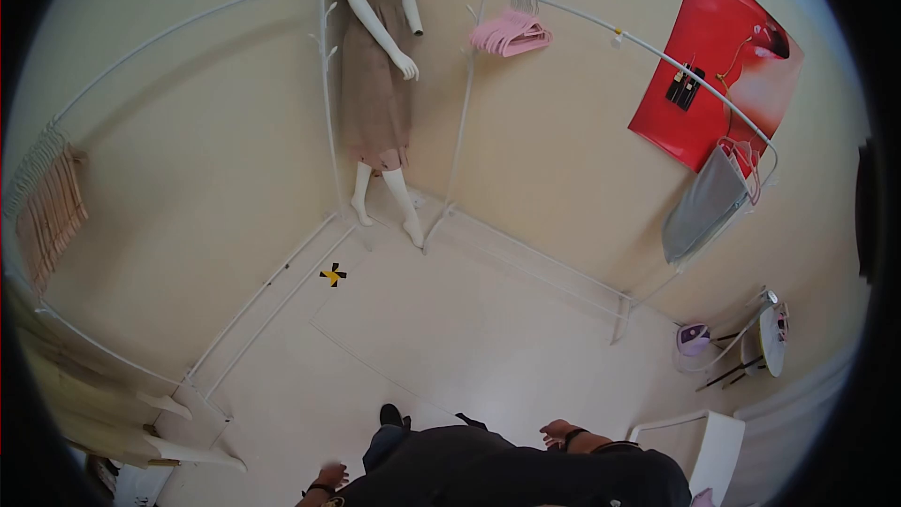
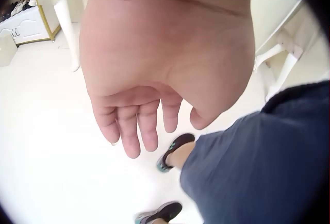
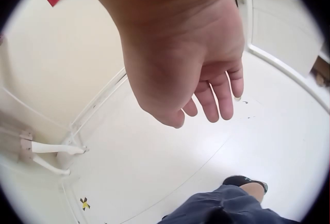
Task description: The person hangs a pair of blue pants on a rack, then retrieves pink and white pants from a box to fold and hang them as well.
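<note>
My left hand (image 1: pixel 330 476) hangs beside my body at the bottom of the head view. Its palm and loosely bent fingers (image 2: pixel 131 136) show in the left wrist view, holding nothing, above the pale floor (image 2: pixel 62 146) and my shoes. Off to the other side is my right hand (image 1: pixel 559 432), also with nothing in it. Its fingers (image 3: pixel 221 97) droop in a relaxed curve in the right wrist view. Ahead in the corner stands a white mannequin (image 1: pixel 378 33) in a brownish dress (image 1: pixel 375 84).
Left, a white rack (image 1: pixel 188 28) carries hangers with peach garments (image 1: pixel 56 216). The right rack (image 1: pixel 601 23) bears pink hangers (image 1: pixel 511 35) and a grey garment (image 1: pixel 709 207). A purple-and-white appliance (image 1: pixel 694 340) and a small round table (image 1: pixel 772 343) stand right. A yellow-black marker (image 1: pixel 332 274) lies on the floor.
</note>
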`<state>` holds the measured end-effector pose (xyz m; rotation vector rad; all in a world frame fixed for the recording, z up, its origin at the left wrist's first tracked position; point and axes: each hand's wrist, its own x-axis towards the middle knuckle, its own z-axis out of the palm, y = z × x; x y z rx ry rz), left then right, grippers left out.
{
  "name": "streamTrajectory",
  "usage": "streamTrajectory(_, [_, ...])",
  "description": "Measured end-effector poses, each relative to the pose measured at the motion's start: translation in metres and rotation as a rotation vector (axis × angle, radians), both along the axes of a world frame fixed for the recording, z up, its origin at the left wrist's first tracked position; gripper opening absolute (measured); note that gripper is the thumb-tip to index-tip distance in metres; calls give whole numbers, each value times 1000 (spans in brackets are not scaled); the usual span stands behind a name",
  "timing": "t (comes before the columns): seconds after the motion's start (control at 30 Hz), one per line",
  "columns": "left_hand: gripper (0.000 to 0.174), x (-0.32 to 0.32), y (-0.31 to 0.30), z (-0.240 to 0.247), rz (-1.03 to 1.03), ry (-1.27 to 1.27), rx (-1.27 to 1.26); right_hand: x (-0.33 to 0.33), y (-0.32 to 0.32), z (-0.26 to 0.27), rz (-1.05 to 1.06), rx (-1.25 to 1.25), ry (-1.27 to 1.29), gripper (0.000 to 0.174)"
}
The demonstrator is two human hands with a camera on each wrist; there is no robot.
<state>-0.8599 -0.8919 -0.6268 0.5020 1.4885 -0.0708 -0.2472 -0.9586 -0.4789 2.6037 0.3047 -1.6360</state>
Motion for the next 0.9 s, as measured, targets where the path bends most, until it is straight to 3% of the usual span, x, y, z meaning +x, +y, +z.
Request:
streamTrajectory(0.17, [33,1,165,26,271,9,466,-14,79,30,-17,248,-58,32])
streamTrajectory(0.23, [31,10,212,36,324,-2,523,-22,104,39,-28,370,-64,28])
streamTrajectory(0.37, [28,38,259,45,218,-27,442,-12,109,22,-132,300,-80,30])
streamTrajectory(0.47, [28,61,266,41,-4,-12,257,0,99,13,-239,139,-50,35])
streamTrajectory(0.57, [27,66,271,-15,-182,-106,124,27,94,-4,-337,80,1,37])
streamTrajectory(0.7, [32,98,301,-7,-1145,-8,461,68,144,-9,-442,92,-12,36])
streamTrajectory(0.73, [32,110,318,1,-1145,-10,457,82,170,5,-375,101,1,35])
streamTrajectory(0.8, [31,129,381,25,-1522,-122,772,125,228,3,-367,261,-49,28])
streamTrajectory(0.87, [32,160,416,41,-232,-38,309,176,305,-4,-383,454,-117,21])
streamTrajectory(0.9, [34,181,436,83,-135,-40,362,184,355,25,-380,655,-175,20])
